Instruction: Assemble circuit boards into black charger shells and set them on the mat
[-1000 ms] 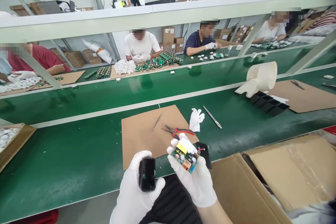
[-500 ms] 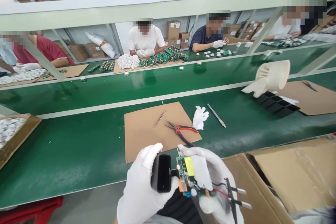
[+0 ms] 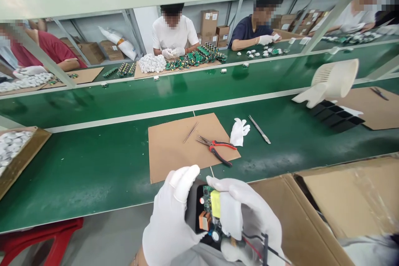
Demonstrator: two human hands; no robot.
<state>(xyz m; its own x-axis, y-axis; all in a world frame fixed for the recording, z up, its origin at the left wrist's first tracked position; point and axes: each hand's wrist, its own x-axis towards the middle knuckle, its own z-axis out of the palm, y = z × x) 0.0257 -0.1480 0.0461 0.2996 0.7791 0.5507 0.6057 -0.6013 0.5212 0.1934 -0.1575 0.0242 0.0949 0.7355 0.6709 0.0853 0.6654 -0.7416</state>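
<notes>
The gloved fingers (image 3: 183,178) of the left hand (image 3: 170,220) are curled round a small black case (image 3: 192,212), thumb side up, gripping it by its outer walls. The right hand (image 3: 246,216) is closed on a green circuit board (image 3: 209,212), its fingers pressed along the board's far edge and over a white part beside the yellow block. Board and case touch, the board sitting at the mouth of the case, low in the near middle of the view, above the person's lap.

Both pieces look light. The case seems stiff and smooth (likely slippery under cotton gloves), so a wrap round its sides suits it. The board looks fragile: better held by its edges than by the upright parts. Red and black wires (image 3: 255,245) trail off its near right end to a black plug piece, partly cut off by the frame.

Farther out, on the green belt (image 3: 93,162), lies a sheet of cardboard (image 3: 174,149) with tweezers (image 3: 190,132) and red-handled pliers (image 3: 218,149). Just right of it are a spare white glove (image 3: 239,131) and a metal tool (image 3: 259,129). An open carton (image 3: 327,208) stands near right. Other people work at the far side.
</notes>
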